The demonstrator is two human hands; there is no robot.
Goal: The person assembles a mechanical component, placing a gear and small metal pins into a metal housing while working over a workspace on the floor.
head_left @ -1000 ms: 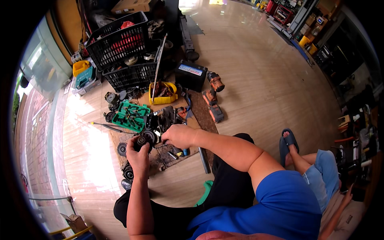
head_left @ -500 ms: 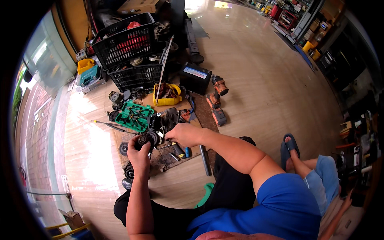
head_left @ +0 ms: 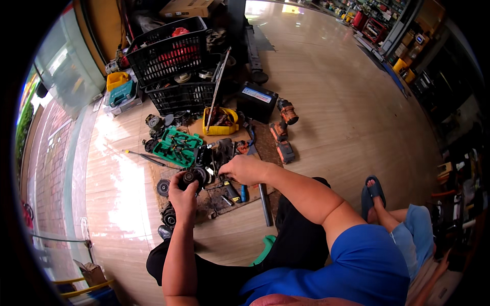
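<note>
Holding one round dark part (head_left: 189, 176) between its fingers, the left hand (head_left: 184, 198) is left of the right hand (head_left: 245, 170), whose fingers are bent; I cannot tell whether they grip anything. Beyond are one green case (head_left: 180, 161), two black crates (head_left: 186, 98) and two power tools (head_left: 289, 115).

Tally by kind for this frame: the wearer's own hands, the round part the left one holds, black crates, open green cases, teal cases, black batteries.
Wearer's hands: 2 (left hand, right hand)
Round dark part: 1
Black crates: 2 (upper crate, lower crate)
Open green case: 1
Teal case: 1
Black battery: 1
Total: 8
</note>
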